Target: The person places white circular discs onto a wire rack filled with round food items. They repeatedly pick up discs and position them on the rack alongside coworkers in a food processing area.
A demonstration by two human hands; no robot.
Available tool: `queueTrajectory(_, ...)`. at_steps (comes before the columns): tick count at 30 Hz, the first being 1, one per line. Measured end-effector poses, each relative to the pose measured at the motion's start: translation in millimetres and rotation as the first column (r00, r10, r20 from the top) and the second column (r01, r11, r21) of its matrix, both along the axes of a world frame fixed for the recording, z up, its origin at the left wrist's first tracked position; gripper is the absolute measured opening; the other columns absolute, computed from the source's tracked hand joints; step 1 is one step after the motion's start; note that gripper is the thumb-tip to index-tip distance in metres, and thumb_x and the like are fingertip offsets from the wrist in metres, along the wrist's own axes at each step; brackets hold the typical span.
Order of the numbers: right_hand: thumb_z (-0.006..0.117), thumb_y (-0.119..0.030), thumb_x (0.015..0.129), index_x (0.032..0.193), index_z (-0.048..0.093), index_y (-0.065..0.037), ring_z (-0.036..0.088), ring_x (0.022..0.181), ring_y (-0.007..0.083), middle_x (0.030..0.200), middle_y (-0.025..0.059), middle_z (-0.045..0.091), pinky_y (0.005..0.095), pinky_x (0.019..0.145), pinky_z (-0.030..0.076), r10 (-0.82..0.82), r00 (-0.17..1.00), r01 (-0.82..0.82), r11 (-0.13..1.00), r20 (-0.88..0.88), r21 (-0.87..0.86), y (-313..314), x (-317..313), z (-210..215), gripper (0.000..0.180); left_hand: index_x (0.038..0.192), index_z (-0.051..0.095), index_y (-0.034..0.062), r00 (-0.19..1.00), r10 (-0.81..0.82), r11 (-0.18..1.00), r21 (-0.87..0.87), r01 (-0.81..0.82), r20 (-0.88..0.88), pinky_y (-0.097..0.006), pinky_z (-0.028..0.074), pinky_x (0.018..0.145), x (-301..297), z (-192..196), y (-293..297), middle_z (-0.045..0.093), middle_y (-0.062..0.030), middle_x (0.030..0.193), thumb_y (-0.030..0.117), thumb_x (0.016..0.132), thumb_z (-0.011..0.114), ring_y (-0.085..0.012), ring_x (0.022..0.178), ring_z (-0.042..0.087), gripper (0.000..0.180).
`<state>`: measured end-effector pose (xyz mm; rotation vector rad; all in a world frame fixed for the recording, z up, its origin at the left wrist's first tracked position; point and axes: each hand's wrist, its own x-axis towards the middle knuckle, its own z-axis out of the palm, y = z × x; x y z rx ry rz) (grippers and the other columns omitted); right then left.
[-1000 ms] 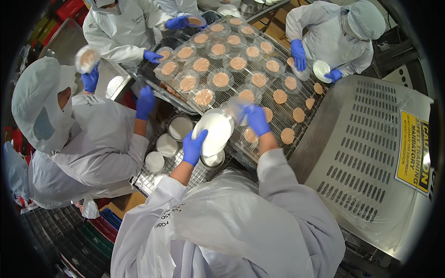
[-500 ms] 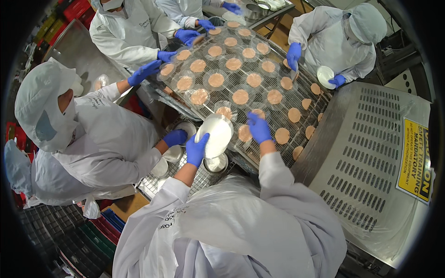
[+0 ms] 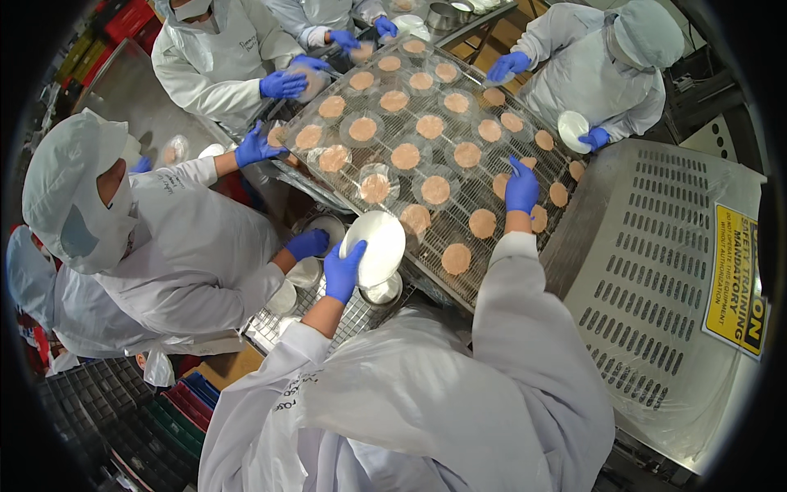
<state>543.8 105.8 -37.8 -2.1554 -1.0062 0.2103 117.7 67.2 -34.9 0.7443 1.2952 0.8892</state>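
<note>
My left hand point(image 3: 343, 271) is closed on a stack of thin white round sheets point(image 3: 377, 244), held just off the near edge of a wire mesh conveyor point(image 3: 385, 215). Over the belt's right side my right hand point(image 3: 522, 190) reaches out with its fingers extended. A flat round pinkish patty point(image 3: 500, 186) lies close beside those fingers. Several more such patties, like the patty point(image 3: 435, 190) in the middle, rest in rows on the mesh. Clear round films show around many of them on the left and far parts. No sheet shows in my right hand.
Metal tins point(image 3: 383, 290) of white sheets stand on a wire rack point(image 3: 344, 326) below my left arm. A slotted steel cover point(image 3: 648, 271) borders the belt at right. Co-workers in blue gloves stand around it; the person point(image 3: 607, 82) at far right holds white sheets point(image 3: 573, 131).
My right hand has moved right and farther out over the belt. The patties have shifted toward the lower left. My left hand still holds the stack, slightly farther left.
</note>
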Motion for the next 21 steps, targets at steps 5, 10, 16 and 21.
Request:
queueTrajectory(5, 0.046, -0.021, 0.089, 0.104, 0.062, -0.004, 0.06, 0.09, 0.0357, 0.1, 0.0199, 0.063, 0.0429, 0.08, 0.046, 0.147, 0.984, -0.101, 0.925, 0.101, -0.366, -17.0, -60.3, -23.7, 0.028, 0.11, 0.056, -0.0069, 1.0, 0.01, 1.0, -0.012, -0.01, -0.009, -0.029, 0.051, 0.073, -19.6, 0.8, -0.2, 0.063, -0.0133, 0.099, 0.015, 0.078, 0.071, -0.0179, 0.084, 0.062, 0.042)
queueTrajectory(10, 0.047, -0.02, 0.087, 0.101, 0.063, -0.004, 0.06, 0.091, 0.0357, 0.099, 0.0202, 0.063, 0.0429, 0.08, 0.046, 0.238, 0.962, -0.183, 0.926, 0.136, -0.331, -63.1, -132.8, -36.2, 0.027, 0.11, 0.056, -0.0073, 0.999, -0.002, 0.999, -0.043, 0.004, 0.045, -0.029, 0.051, 0.072, -24.5, 2.8, 6.2, 0.063, -0.0134, 0.098, 0.017, 0.077, 0.072, -0.0182, 0.082, 0.063, 0.044)
queueTrajectory(16, 0.052, -0.02, 0.084, 0.105, 0.062, -0.003, 0.06, 0.094, 0.0351, 0.101, 0.0236, 0.061, 0.0404, 0.084, 0.047, -0.092, 0.983, 0.081, 0.994, -0.159, -0.076, -57.6, -55.9, -5.5, 0.029, 0.111, 0.055, -0.0074, 0.999, 0.036, 0.998, -0.045, -0.035, 0.014, -0.029, 0.051, 0.073, -34.5, -9.4, -7.4, 0.063, -0.0139, 0.099, 0.017, 0.076, 0.073, -0.0189, 0.083, 0.062, 0.046)
queueTrajectory(21, 0.051, -0.011, 0.085, 0.119, 0.054, -0.006, 0.058, 0.102, 0.0326, 0.112, 0.0202, 0.058, 0.0404, 0.086, 0.046, -0.154, 0.988, 0.145, 0.907, 0.008, -0.395, -61.9, -62.2, -31.6, 0.035, 0.109, 0.057, -0.0066, 0.996, 0.087, 0.996, 0.001, -0.087, 0.003, -0.029, 0.051, 0.07, -40.1, -7.3, -15.2, 0.064, -0.013, 0.096, 0.017, 0.076, 0.073, -0.0174, 0.08, 0.062, 0.043)
